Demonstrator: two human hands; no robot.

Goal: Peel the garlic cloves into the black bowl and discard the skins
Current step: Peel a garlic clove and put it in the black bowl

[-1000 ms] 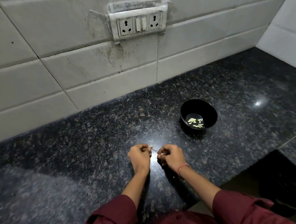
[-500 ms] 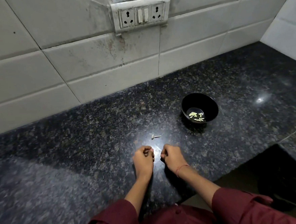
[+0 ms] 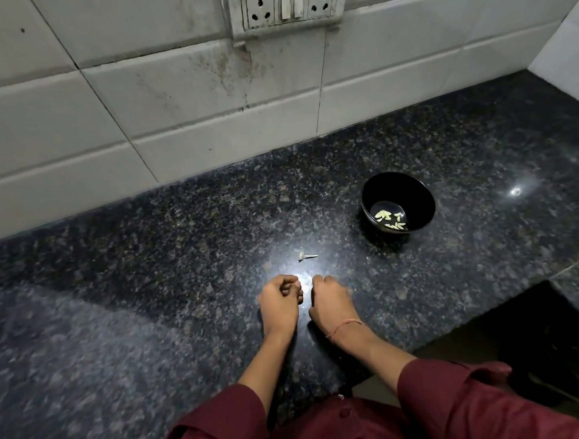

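Note:
The black bowl (image 3: pixel 418 200) stands on the dark granite counter (image 3: pixel 149 297), to the right and beyond my hands. Several peeled pale garlic cloves (image 3: pixel 389 220) lie in its bottom. A small dry garlic stem piece (image 3: pixel 307 256) lies on the counter just ahead of my hands, touched by neither. My left hand (image 3: pixel 278 302) and my right hand (image 3: pixel 331 302) rest side by side on the counter near its front edge. Both have their fingers curled in, and I see nothing held in either.
A white tiled wall (image 3: pixel 204 98) with a socket and switch plate (image 3: pixel 287 5) backs the counter. At the right a side wall (image 3: pixel 574 48) closes the corner. A dark opening (image 3: pixel 530 346) lies below the counter's front right edge.
One second ago both hands pinched the stem piece between them. They let it go, drew back toward me and curled; the piece now lies on the counter.

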